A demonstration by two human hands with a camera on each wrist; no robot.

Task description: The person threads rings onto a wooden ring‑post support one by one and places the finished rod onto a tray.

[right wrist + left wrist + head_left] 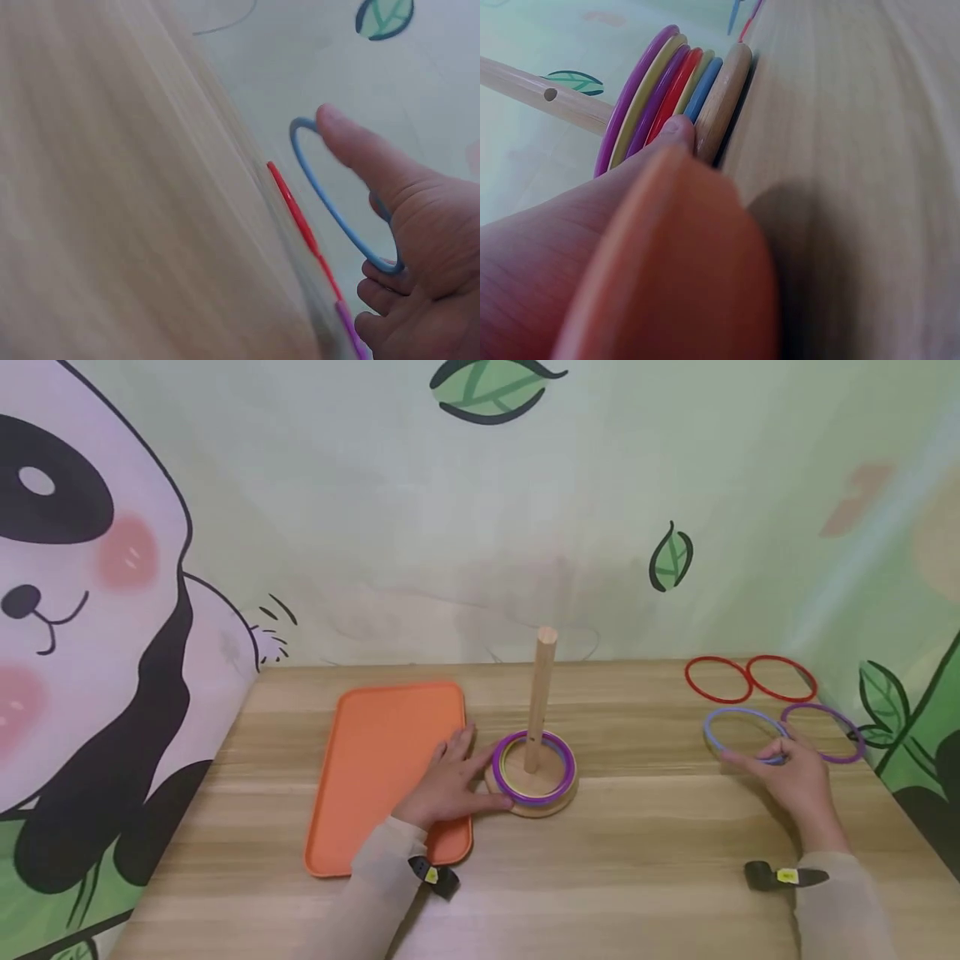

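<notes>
1. Nearest the camera, the left sleeve [360,902] and right sleeve [843,902] reach in over the surface [615,877].
2. The right grip [798,781] is closed in a pinch on the blue ring [737,710], which sits at the right, near two red rings [717,701] and a loose purple ring [812,705].
3. The left grip [446,781] is spread, clasping nothing; its thumb rests against the ring stack [673,94].
4. Pinched at one edge, the blue ring could swivel or slip; lifted too low, it might drag the purple ring. A knock to the wooden peg [542,693] could shift its base [724,101] if the thumb steadies it poorly.
5. The left hand crosses the right edge of the orange tray [375,777]; leaning there could nudge it.
6. Around the peg, top down: purple, yellow, purple, red, yellow, blue.
</notes>
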